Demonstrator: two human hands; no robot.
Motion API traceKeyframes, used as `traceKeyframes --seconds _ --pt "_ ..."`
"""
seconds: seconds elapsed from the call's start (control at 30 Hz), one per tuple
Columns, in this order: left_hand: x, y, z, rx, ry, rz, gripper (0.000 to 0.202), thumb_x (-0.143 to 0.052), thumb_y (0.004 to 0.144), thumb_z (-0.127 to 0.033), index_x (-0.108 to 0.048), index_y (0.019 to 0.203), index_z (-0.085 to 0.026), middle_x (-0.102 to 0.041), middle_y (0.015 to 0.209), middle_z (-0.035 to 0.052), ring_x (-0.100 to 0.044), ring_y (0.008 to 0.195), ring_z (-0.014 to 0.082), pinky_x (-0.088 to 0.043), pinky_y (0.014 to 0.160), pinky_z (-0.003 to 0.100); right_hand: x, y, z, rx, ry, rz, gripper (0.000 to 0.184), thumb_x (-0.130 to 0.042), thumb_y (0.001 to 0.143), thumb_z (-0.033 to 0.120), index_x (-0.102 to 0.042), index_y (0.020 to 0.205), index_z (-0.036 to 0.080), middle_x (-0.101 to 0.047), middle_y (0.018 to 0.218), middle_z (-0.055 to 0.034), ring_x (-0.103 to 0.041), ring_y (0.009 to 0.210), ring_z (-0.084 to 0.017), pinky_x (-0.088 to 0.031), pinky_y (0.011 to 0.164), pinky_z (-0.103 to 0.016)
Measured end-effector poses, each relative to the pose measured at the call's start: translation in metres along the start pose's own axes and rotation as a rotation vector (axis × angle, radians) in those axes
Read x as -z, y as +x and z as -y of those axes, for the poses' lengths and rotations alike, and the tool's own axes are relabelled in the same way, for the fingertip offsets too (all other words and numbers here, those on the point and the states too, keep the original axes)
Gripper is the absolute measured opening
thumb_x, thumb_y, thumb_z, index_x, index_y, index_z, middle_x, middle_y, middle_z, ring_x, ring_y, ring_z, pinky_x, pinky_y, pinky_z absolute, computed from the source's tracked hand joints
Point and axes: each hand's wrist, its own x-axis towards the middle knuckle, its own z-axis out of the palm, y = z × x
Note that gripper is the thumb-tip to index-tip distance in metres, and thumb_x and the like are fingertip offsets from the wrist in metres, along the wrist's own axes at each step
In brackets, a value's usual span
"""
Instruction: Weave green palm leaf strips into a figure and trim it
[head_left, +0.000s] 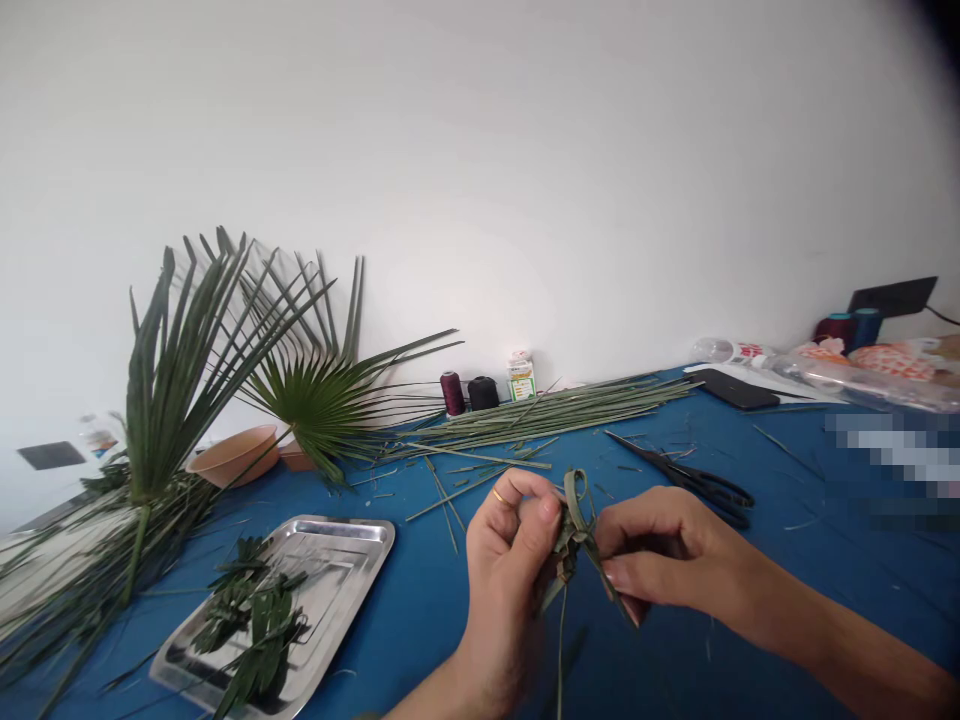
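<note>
A small woven palm-leaf piece [571,535], green with a loop at its top, is held up over the blue table. Thumb and curled fingers of my left hand [510,560] pinch its left side; a ring is on one finger. My right hand [667,560] pinches a leaf strip at the piece's right side, its fingertips partly hidden. One thin strip dangles below the piece. Beyond my right hand lie black scissors [701,482]. To the left, a metal tray [341,590] holds several woven leaf pieces [262,625].
Fan palm leaves [322,400] lean at the left wall near a pinkish bowl [236,455]. Cut leaf strips [555,412] lie along the back beside thread spools [452,394] and a small box [521,380]. A black phone-like slab [731,388] and plastic packages [877,375] lie right on the blue table [427,590].
</note>
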Motion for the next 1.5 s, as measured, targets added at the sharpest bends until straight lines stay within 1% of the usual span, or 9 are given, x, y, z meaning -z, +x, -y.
traceKeyframes --seconds 0.33,0.5,0.6,0.73,0.87,1.0,1.13,1.3,1.5 --pt "0.002 0.006 0.001 -0.003 -0.052 -0.062 0.012 -0.064 0.072 -0.025 -0.058 0.078 -0.017 -0.041 0.044 -0.0078 -0.028 0.038 0.0017 -0.022 0.037 0.011 0.014 -0.012 -0.019 -0.001 0.001 0.001 0.02 -0.055 0.069 0.022 -0.054 0.051 0.015 -0.05 0.047 0.0018 -0.048 0.044 -0.01 -0.034 0.043 -0.019" --pt "0.0 0.003 -0.001 0.014 -0.065 -0.116 0.013 -0.068 0.067 -0.024 -0.061 0.07 -0.012 -0.05 0.047 -0.0046 -0.037 0.04 0.001 -0.028 0.039 0.01 0.022 -0.017 -0.018 -0.02 -0.096 0.039 0.023 -0.055 0.071 0.024 -0.055 0.05 0.016 -0.052 0.049 0.001 -0.051 0.046 -0.011 -0.037 0.046 -0.021" --pt "-0.002 0.002 0.0 0.031 -0.095 -0.098 0.015 -0.069 0.067 -0.023 -0.06 0.064 -0.012 -0.05 0.045 -0.005 -0.037 0.039 0.0003 -0.027 0.039 0.01 0.023 -0.015 -0.01 -0.015 -0.237 0.012 0.018 -0.055 0.076 0.028 -0.063 0.065 0.017 -0.061 0.065 -0.0016 -0.056 0.064 -0.015 -0.042 0.061 -0.025" --pt "-0.002 0.002 0.003 0.01 -0.092 -0.078 0.016 -0.07 0.065 -0.022 -0.058 0.063 -0.011 -0.053 0.047 -0.0038 -0.041 0.042 0.001 -0.031 0.042 0.01 0.013 -0.008 0.001 0.028 -0.011 -0.08 0.016 -0.053 0.081 0.029 -0.059 0.094 0.022 -0.061 0.088 -0.0005 -0.056 0.087 -0.016 -0.042 0.075 -0.024" --pt "-0.002 0.002 0.004 -0.01 -0.081 -0.1 0.017 -0.071 0.065 -0.023 -0.058 0.064 -0.012 -0.052 0.047 -0.0045 -0.04 0.042 0.0014 -0.031 0.042 0.011 0.002 -0.003 0.006 0.053 0.014 -0.125 0.002 -0.058 0.078 0.021 -0.06 0.078 0.02 -0.056 0.07 0.0038 -0.052 0.068 -0.009 -0.04 0.061 -0.017" --pt "0.0 0.002 0.003 -0.024 -0.053 -0.114 0.014 -0.069 0.067 -0.022 -0.058 0.064 -0.013 -0.052 0.048 -0.0049 -0.039 0.041 0.0014 -0.03 0.041 0.011 0.002 -0.005 0.006 0.027 -0.038 -0.124 0.015 -0.057 0.079 0.022 -0.055 0.065 0.018 -0.052 0.059 0.0055 -0.047 0.058 -0.007 -0.036 0.053 -0.016" --pt "0.004 0.003 0.004 -0.022 -0.015 -0.058 0.013 -0.063 0.074 -0.023 -0.056 0.067 -0.014 -0.054 0.055 -0.0037 -0.042 0.047 0.0027 -0.033 0.046 0.013 0.006 -0.004 0.005 -0.002 -0.046 -0.095 0.019 -0.054 0.081 0.028 -0.055 0.065 0.018 -0.053 0.062 0.0044 -0.048 0.061 -0.008 -0.038 0.057 -0.017" --pt "0.008 0.004 0.008 -0.014 0.086 0.074 0.005 -0.056 0.08 -0.025 -0.055 0.082 -0.021 -0.046 0.053 -0.0068 -0.035 0.044 0.0026 -0.029 0.045 0.015 0.003 0.0 0.007 0.013 0.052 -0.139 0.014 -0.051 0.083 0.031 -0.057 0.08 0.02 -0.055 0.068 0.0033 -0.051 0.065 -0.008 -0.041 0.06 -0.018" --pt "0.009 0.002 0.004 -0.016 0.333 0.102 0.01 -0.053 0.081 -0.029 -0.056 0.086 -0.021 -0.038 0.055 -0.0066 -0.032 0.049 0.0045 -0.027 0.046 0.016 0.005 -0.004 0.009 0.01 -0.165 -0.235 0.017 -0.047 0.084 0.03 -0.051 0.071 0.02 -0.045 0.058 0.0057 -0.044 0.052 -0.007 -0.036 0.047 -0.018"
